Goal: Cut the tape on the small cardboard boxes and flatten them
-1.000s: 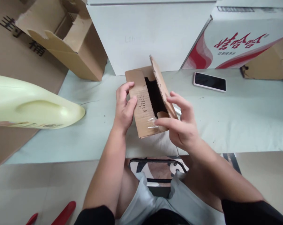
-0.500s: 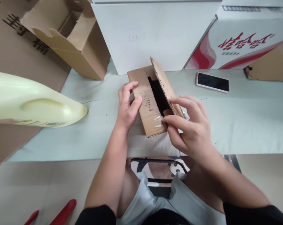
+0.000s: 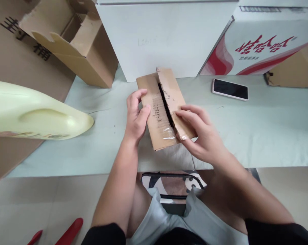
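A small brown cardboard box stands on the pale green cloth, its two top flaps folded nearly flat with a narrow dark gap between them. Clear tape shows near the front end of the flaps. My left hand grips the box's left side, thumb on the left flap. On the right flap lie the fingers of my right hand, with its thumb at the front edge by the gap. The inside of the box is too dark to make out.
A white box stands right behind. Beside it are a red-and-white carton and a phone. An open brown box is at the back left, and a pale yellow bottle-shaped object juts in from the left.
The right flap has gone from standing steeply to lying nearly flat, narrowing the gap. My right hand has moved left with it. My left hand keeps its hold on the box.
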`<state>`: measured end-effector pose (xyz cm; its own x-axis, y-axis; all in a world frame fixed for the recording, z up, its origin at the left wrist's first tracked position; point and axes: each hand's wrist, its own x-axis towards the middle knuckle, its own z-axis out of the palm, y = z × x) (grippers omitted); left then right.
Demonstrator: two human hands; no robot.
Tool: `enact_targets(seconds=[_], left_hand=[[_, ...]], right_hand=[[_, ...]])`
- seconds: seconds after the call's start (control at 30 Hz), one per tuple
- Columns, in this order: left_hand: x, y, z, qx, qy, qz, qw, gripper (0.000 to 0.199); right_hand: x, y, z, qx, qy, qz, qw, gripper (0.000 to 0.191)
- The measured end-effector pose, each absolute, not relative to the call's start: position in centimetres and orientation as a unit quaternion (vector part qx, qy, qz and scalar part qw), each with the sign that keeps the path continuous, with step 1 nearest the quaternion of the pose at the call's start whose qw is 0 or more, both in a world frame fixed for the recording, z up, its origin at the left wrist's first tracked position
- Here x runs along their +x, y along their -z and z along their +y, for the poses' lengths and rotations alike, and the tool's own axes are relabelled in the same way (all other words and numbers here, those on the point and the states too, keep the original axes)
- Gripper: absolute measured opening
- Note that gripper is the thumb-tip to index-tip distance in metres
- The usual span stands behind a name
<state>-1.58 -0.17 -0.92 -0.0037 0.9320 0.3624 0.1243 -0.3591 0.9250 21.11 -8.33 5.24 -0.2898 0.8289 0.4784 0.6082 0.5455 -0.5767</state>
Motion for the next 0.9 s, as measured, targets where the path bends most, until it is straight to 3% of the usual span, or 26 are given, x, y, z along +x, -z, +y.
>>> enact_targets(seconds=[0.1,0.33,0.57,0.9], left_hand=[[-1.5,0.9,-0.2,0.597,-0.561,0.438,0.37,0.042],[-2.1,0.0,-0.8,0.597,-0.548,0.448,0.378,0.04],[-3.4,-1.4,-0.9,0.6,-0.523,0.473,0.378,0.027],[-4.2,-2.6,-1.5,0.635,-0.469,0.459,0.408,0.025]], right_hand=[[21.0,-4.9,-8.4,-0.455,-0.18,-0.793,0.365,0.051],[21.2,-3.6,-8.3,-0.473,-0.258,-0.738,0.407,0.058],[20.9,-3.9,-8.5,-0.417,-0.248,-0.781,0.393,0.066],[20.0,-3.3,-8.7,-0.405,-0.278,-0.769,0.41,0.044]])
